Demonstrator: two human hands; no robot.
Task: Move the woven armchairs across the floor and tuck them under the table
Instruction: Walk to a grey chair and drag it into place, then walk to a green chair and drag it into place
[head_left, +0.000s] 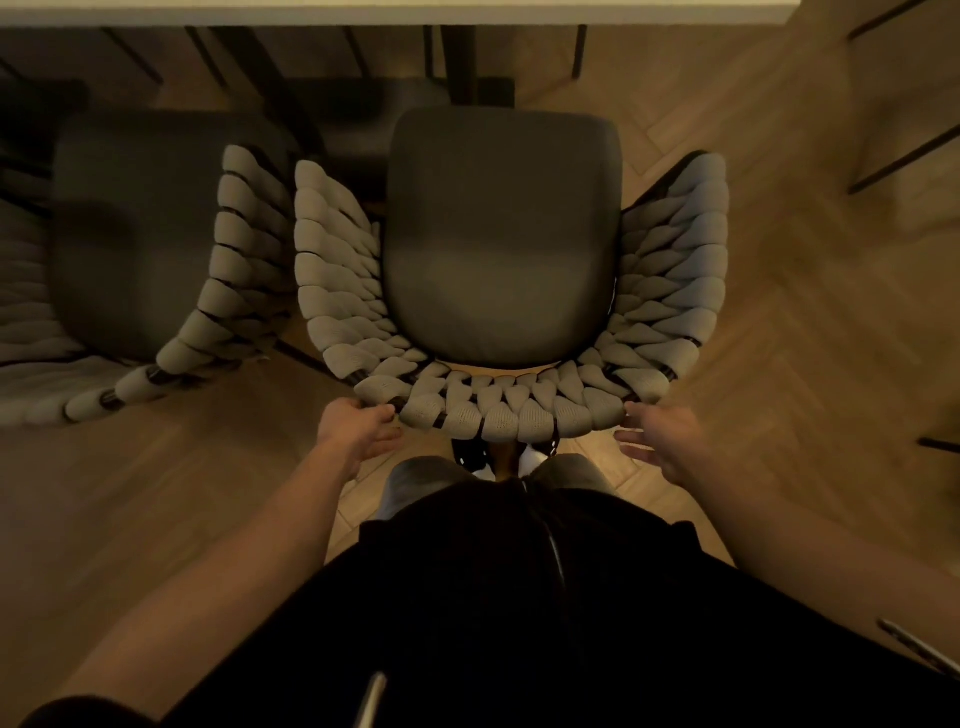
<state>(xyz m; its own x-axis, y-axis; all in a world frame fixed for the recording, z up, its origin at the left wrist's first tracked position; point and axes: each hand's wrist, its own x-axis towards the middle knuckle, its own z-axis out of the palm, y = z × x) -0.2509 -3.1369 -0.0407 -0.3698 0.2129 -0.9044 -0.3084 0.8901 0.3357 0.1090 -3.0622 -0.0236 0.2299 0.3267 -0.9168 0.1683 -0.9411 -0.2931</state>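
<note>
The desk (363, 10) shows only as a pale strip cut off by the top edge. The second armchair (156, 249) on the left is blurred and runs off the left edge. The near armchair's (498, 244) legs are hidden beneath its seat. The left hand's (363, 428) fingertips disappear under the woven rim. Both feet are mostly hidden behind the backrest.

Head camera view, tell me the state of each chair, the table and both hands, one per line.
Centre grey-cushioned woven armchair: upright, facing the table, not yet tucked under.
Left woven armchair: upright beside it, partly in frame.
White table: only its edge shows.
Left hand: touching the woven backrest.
Right hand: open, fingers near the backrest.
</note>
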